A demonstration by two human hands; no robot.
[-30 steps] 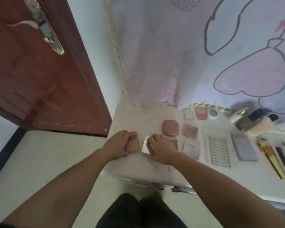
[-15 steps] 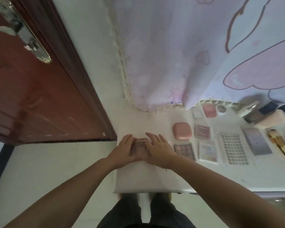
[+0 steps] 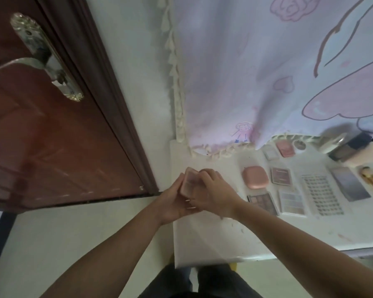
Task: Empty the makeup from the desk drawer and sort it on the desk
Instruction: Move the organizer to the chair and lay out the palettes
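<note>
Both hands (image 3: 194, 196) clamp a blurred pink compact (image 3: 188, 183), its lower half hidden.

A dark red-brown door (image 3: 52, 130) stands on the left, glossy with soft daylight, a silver lever handle (image 3: 41, 59) on its ornate plate; beside it runs a pale wall (image 3: 136, 67), slightly scuffed; a lilac curtain (image 3: 256, 67) printed with pink cartoon outlines and a rose hangs behind the desk, its cream tasselled fringe (image 3: 177, 87) trailing down the edge and along the hem; the white desk (image 3: 213, 239) sits in the corner; the floor (image 3: 41, 237) is pale, with a dark strip at far left.
</note>
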